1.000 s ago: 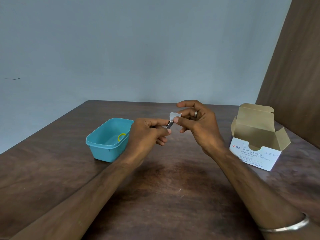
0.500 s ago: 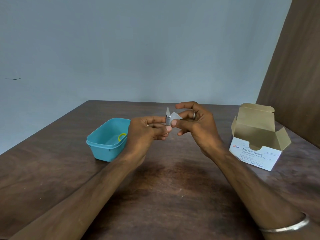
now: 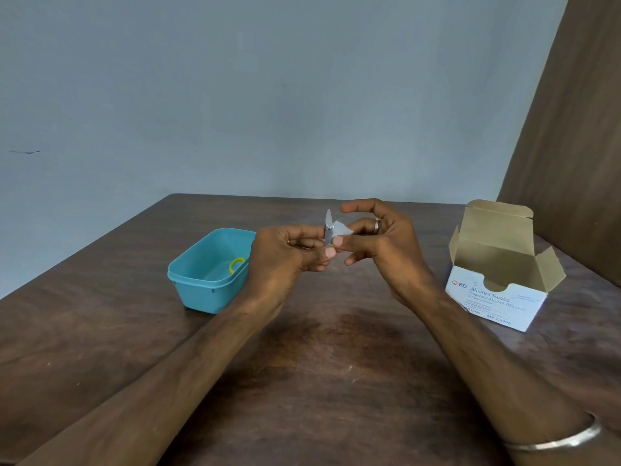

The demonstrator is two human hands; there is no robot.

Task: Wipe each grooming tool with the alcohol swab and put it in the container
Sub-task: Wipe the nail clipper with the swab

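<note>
Sitting on wood table (image 3: 336, 381) w/ open swab box (image 3: 497, 290) at right & teal container (image 3: 208, 280) at left, 2 hands are working above: left hand (image 3: 285, 257) pinching upright nail clipper (image 3: 328, 230), right hand (image 3: 383, 243) pinching alcohol swab (image 3: 342, 228) against it.

container (image 3: 208, 284) left on table (image 3: 336, 381), swab box (image 3: 497, 290) right, hands between, above table

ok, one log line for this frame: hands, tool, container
left hand: holds nail clipper | right hand: pinches swab against clipper | teal container: on table, yellow ring inside
</note>
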